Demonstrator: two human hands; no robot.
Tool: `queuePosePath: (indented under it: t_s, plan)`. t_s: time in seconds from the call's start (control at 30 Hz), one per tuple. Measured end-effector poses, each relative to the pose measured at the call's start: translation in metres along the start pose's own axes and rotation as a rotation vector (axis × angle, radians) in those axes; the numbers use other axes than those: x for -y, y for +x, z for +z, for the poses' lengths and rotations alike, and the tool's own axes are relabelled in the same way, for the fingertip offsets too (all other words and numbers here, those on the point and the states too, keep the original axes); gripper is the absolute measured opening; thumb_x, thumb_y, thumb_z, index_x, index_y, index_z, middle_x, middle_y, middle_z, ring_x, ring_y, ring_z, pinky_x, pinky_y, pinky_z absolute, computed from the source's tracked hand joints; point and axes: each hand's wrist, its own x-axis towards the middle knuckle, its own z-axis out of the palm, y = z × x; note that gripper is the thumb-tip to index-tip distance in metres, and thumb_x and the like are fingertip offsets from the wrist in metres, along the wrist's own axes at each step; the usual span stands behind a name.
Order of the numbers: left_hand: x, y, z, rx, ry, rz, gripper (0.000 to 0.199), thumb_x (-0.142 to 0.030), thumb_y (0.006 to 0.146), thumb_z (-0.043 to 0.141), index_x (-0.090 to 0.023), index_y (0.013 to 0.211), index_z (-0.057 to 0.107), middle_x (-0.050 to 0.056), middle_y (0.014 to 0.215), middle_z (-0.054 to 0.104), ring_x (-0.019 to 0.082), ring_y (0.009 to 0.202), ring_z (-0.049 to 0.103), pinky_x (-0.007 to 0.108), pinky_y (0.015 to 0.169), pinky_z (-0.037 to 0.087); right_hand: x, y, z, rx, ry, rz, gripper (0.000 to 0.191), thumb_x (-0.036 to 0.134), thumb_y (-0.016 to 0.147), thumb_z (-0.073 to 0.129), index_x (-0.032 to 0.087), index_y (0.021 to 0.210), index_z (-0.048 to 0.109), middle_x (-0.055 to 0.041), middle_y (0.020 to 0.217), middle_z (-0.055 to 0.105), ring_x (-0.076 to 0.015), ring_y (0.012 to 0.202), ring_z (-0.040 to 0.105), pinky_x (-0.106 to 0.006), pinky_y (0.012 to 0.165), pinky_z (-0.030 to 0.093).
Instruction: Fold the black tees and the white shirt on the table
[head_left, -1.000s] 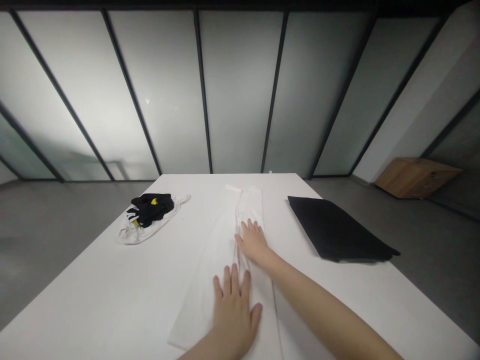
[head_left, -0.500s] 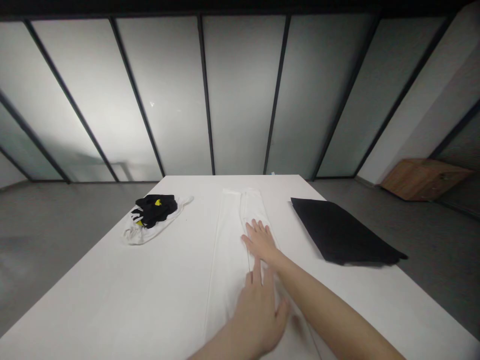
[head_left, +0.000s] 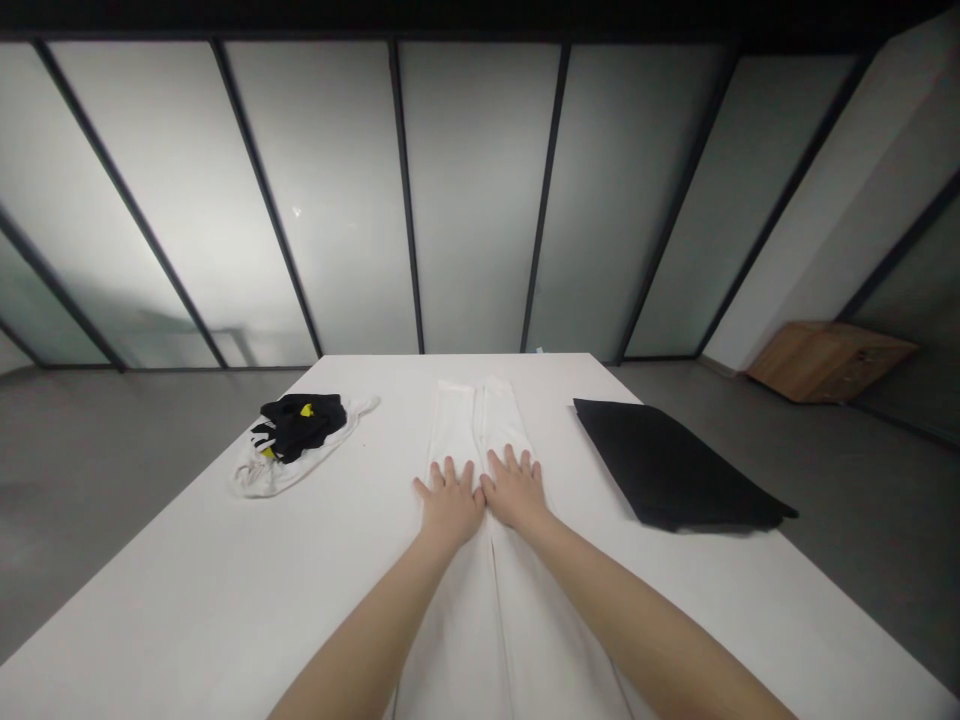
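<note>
White trousers [head_left: 472,610] lie flat and lengthwise on the white table [head_left: 247,570], their two legs side by side and pointing to the far edge. My left hand [head_left: 451,505] rests palm down with fingers spread on the left leg. On the right leg lies my right hand [head_left: 514,487], also flat with its fingers apart. The thumbs of both hands meet or nearly meet over the gap between the legs. Neither hand grips the cloth. My forearms cover part of the nearer trousers.
At the left of the table, a black bundle [head_left: 307,425] with yellow and white parts lies on a crumpled white cloth [head_left: 274,482]. A flat black item [head_left: 675,465] lies at the right edge. Beyond stand frosted panels and a wooden box [head_left: 825,360] on the floor.
My left hand has moved forward and left, from behind my right hand to beside it on the left leg. My right hand has barely shifted. The view has moved slightly.
</note>
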Motion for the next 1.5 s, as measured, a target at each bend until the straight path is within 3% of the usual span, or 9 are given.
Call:
queuePosePath:
  t_s: [0.33, 0.5, 0.6, 0.7, 0.83, 0.93, 1.03, 1.2, 1.5]
  plan:
    - [0.005, 0.062, 0.008, -0.034, -0.013, -0.001, 0.069, -0.060, 0.105, 0.033, -0.027, 0.165, 0.041, 0.019, 0.173, 0.030, 0.048, 0.159, 0.023, 0.075, 0.120, 0.021, -0.002, 0.057, -0.009, -0.001, -0.007, -0.015, 0.064, 0.051, 0.107, 0.036, 0.029, 0.166, 0.037, -0.0148, 0.176, 0.026, -0.0430, 0.159, 0.021, -0.060, 0.123, 0.013]
    - [0.005, 0.069, 0.003, -0.110, -0.031, 0.011, 0.058, -0.049, 0.104, 0.042, -0.020, 0.153, 0.055, 0.020, 0.166, 0.044, 0.043, 0.155, 0.034, 0.066, 0.122, 0.026, 0.001, 0.058, -0.014, -0.150, -0.007, -0.031, 0.051, 0.044, 0.107, 0.039, 0.021, 0.147, 0.061, -0.0182, 0.165, 0.043, -0.0391, 0.151, 0.036, -0.054, 0.121, 0.021]
    - [0.009, 0.058, -0.008, -0.149, -0.068, 0.095, 0.040, -0.034, 0.103, 0.046, -0.017, 0.132, 0.069, 0.017, 0.154, 0.057, 0.031, 0.145, 0.049, 0.048, 0.119, 0.037, -0.001, 0.042, -0.017, -0.191, 0.002, -0.054, 0.045, 0.038, 0.109, 0.036, 0.018, 0.129, 0.071, -0.0190, 0.145, 0.062, -0.0318, 0.134, 0.053, -0.044, 0.113, 0.033]
    - [0.011, 0.030, -0.014, -0.100, -0.085, 0.209, 0.036, -0.029, 0.103, 0.047, -0.017, 0.128, 0.070, 0.015, 0.145, 0.064, 0.027, 0.134, 0.058, 0.040, 0.112, 0.045, -0.007, 0.014, -0.016, -0.117, 0.015, -0.087, 0.046, 0.038, 0.108, 0.039, 0.018, 0.138, 0.067, -0.0178, 0.148, 0.061, -0.0314, 0.136, 0.052, -0.042, 0.113, 0.035]
    - [0.009, -0.040, -0.003, -0.034, -0.008, 0.225, 0.060, -0.043, 0.105, 0.045, -0.013, 0.156, 0.052, 0.022, 0.163, 0.046, 0.039, 0.152, 0.041, 0.056, 0.121, 0.035, -0.015, -0.043, -0.005, 0.039, 0.025, -0.111, 0.063, 0.043, 0.106, 0.042, 0.017, 0.164, 0.043, -0.0151, 0.174, 0.031, -0.0409, 0.158, 0.027, -0.051, 0.126, 0.019]
    - [0.006, -0.094, 0.010, 0.039, -0.012, 0.276, 0.069, -0.051, 0.105, 0.041, -0.017, 0.165, 0.041, 0.018, 0.172, 0.032, 0.043, 0.159, 0.027, 0.064, 0.125, 0.026, -0.015, -0.090, 0.004, 0.095, 0.031, -0.096, 0.067, 0.048, 0.105, 0.043, 0.022, 0.167, 0.038, -0.0124, 0.177, 0.022, -0.0438, 0.162, 0.017, -0.058, 0.128, 0.011]
    - [0.004, -0.121, 0.014, 0.057, -0.019, 0.309, 0.070, -0.049, 0.105, 0.037, -0.019, 0.169, 0.032, 0.015, 0.175, 0.024, 0.042, 0.162, 0.017, 0.067, 0.127, 0.018, -0.012, -0.118, 0.004, 0.134, 0.049, -0.104, 0.066, 0.049, 0.106, 0.040, 0.026, 0.168, 0.036, -0.0083, 0.178, 0.015, -0.0414, 0.164, 0.010, -0.060, 0.129, 0.006]
    - [-0.001, -0.111, 0.013, 0.052, 0.017, 0.287, 0.070, -0.045, 0.104, 0.036, -0.019, 0.169, 0.032, 0.016, 0.175, 0.023, 0.044, 0.162, 0.018, 0.073, 0.125, 0.017, -0.008, -0.113, -0.005, 0.125, 0.038, -0.117, 0.064, 0.046, 0.106, 0.038, 0.029, 0.169, 0.034, -0.0072, 0.178, 0.015, -0.0399, 0.164, 0.008, -0.062, 0.128, 0.006]
    - [-0.001, -0.057, 0.019, -0.034, 0.072, 0.276, 0.070, -0.042, 0.103, 0.037, -0.016, 0.168, 0.034, 0.019, 0.173, 0.031, 0.043, 0.160, 0.024, 0.073, 0.123, 0.020, -0.014, -0.056, 0.006, 0.039, 0.009, -0.150, 0.064, 0.051, 0.108, 0.033, 0.032, 0.169, 0.032, -0.0076, 0.178, 0.018, -0.0407, 0.163, 0.013, -0.062, 0.127, 0.006]
